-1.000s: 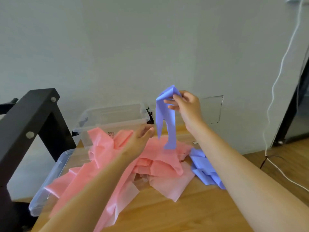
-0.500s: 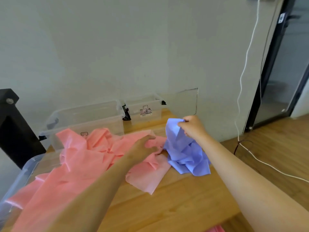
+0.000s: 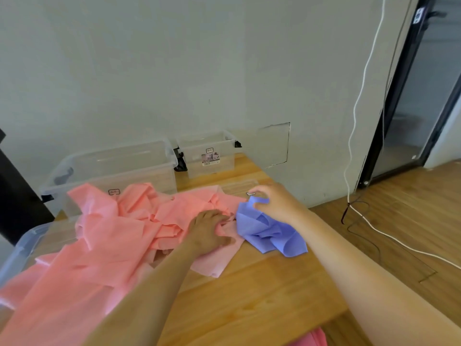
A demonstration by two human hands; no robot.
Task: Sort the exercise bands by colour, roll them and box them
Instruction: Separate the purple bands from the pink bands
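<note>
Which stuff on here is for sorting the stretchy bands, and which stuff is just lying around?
For the job: pink bands, blue bands, large clear box, small clear box, left hand on the pink pile, right hand at the blue ones.

Just lying about: white cable, black frame at the left.

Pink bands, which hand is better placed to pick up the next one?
Left, probably. The left hand rests on the pink bands, while the right hand is off to the side over the blue bands.
</note>
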